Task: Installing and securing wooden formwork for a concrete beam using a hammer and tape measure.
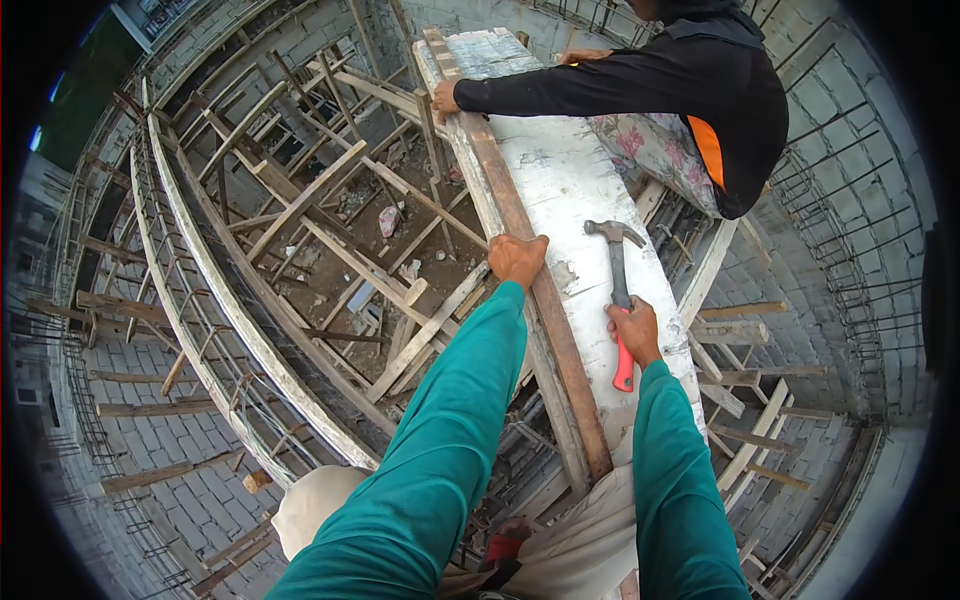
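A claw hammer (pixel 618 275) with a dark head and a red grip is in my right hand (pixel 635 330), its head pointing away from me over a whitish board (pixel 545 190). My left hand (pixel 518 260) is closed round a long brown timber strip (pixel 562 345) lying along the board's left edge. Farther along the same strip, a co-worker's hand (pixel 444 100) grips it too. The co-worker (pixel 690 90), in a black and orange top, crouches at the board's far right. Both of my arms wear green sleeves.
Left of the board, below it, lies a dirt floor (pixel 410 240) with debris and crossing wooden props (pixel 310 200). A curved formwork beam with rebar (pixel 200 300) runs along the left. Grey block walls (pixel 840 150) with rebar stand around, and timber ends (pixel 735 332) jut out at the right.
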A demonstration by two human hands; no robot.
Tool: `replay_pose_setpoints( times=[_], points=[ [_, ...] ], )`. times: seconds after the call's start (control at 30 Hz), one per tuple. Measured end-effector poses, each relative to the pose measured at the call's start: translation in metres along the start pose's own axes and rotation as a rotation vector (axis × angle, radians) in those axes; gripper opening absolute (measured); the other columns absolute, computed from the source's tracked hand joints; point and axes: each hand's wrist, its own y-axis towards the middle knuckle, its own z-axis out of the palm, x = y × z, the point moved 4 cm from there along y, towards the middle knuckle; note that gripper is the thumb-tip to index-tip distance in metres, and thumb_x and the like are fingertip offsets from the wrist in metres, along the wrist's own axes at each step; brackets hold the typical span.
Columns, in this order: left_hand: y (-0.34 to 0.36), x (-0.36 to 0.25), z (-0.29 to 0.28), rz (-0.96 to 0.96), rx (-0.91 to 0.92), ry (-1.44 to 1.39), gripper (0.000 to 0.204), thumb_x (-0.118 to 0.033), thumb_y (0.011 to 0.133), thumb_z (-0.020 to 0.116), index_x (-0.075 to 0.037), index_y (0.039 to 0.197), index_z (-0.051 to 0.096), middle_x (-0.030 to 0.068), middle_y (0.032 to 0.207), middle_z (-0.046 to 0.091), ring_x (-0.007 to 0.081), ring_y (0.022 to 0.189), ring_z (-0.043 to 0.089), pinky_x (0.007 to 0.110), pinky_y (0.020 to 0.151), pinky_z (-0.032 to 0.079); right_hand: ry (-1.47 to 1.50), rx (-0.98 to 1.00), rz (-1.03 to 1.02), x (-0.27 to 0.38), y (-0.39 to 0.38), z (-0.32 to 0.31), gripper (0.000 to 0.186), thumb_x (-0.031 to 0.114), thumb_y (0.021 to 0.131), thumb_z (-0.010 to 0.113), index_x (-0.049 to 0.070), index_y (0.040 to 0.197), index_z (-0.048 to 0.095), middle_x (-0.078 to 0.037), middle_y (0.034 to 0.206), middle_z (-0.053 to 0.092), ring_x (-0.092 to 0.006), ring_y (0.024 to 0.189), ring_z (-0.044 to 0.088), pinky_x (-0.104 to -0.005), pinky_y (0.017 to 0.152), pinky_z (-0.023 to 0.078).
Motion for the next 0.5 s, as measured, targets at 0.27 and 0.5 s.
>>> replay_pose_setpoints(
  times=[0.27,0.5],
  points=[
    [0.008,-0.003,-0.002,0.002,-0.017,-0.083,0.075,-0.042,0.067,0.079,0.015,0.114,0.063,0.0295,0.122,0.064,0.0417,0.113,0.066,0.04,0.1,0.053,0.083,0.048,-0.06,0.006,0.006,0.007,0.021,0.018,0.09,0.071,0.001,0.09,0.058,-0.006,0.065,0.061,-0.0122,0.047,0.054,-0.0272,0.045,0.046],
    [0.011,0.009,-0.001,-0.094,-0.125,-0.011,0.079,-0.038,0.068,0.077,0.019,0.119,0.058,0.031,0.12,0.065,0.0426,0.115,0.065,0.041,0.101,0.053,0.031,0.08,-0.078,-0.001,0.003,0.018,0.024,0.025,0.091,0.07,0.004,0.09,0.059,-0.004,0.065,0.06,-0.0111,0.05,0.054,-0.0266,0.047,0.046]
  ],
)
